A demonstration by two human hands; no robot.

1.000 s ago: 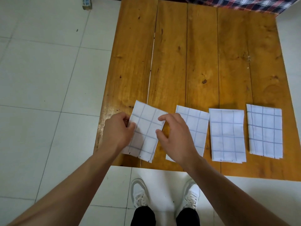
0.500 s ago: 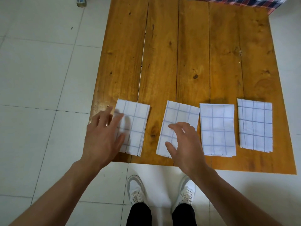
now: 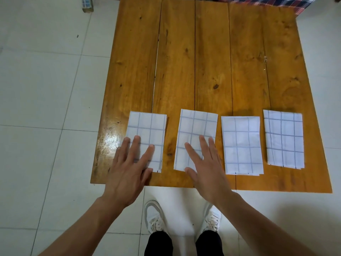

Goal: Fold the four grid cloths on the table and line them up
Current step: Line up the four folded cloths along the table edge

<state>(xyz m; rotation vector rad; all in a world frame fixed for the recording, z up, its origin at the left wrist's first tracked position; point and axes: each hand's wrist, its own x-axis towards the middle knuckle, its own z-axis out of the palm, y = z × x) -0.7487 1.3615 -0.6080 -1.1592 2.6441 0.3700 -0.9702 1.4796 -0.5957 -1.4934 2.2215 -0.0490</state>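
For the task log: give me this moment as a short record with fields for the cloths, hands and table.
cloths: four folded grid cloths in a row along the near table edge
leftmost cloth: under left hand, fingers straight
second cloth: under right hand, fingers straight
third cloth: untouched
rightmost cloth: untouched, sits slightly farther back
table: wooden planks

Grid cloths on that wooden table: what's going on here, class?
A person stands at the near edge of the wooden table, both hands flat with straight fingers. The left hand rests on the leftmost grid cloth; the right hand rests on the second grid cloth. The third cloth and fourth cloth lie untouched to the right. All four are folded and lie in a row, spaced apart.
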